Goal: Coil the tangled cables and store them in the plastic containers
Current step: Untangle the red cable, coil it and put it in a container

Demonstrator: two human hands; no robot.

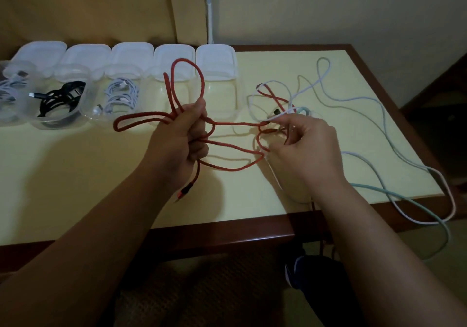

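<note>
- Left hand (185, 134) gripped several loops of the red cable (228, 124), fingers curled tight round the bundle, above the middle of the table (75, 175).
- Red loops stuck out up and to the left of the fist; the plug end (184, 192) hung below it toward the front edge.
- Right hand (307, 147) pinched into the knot (274, 121) where red strands met the white cable (394, 190) and the pale green cable (409, 201); which strand sat in the pinch, can't tell.
- Two red strands ran taut-ish between the hands.
- White and pale green cables trailed across the right side of the table and drooped off the front right corner.
- Row of clear plastic containers (217, 99) along the back left edge, lids (216, 57) propped behind them.
- One container held a coiled black cable (63, 99), the next one right a coiled white cable (121, 96); leftmost also held white cable (11, 86), partly cut off.
- The two containers nearest the red loops looked bare inside.
</note>
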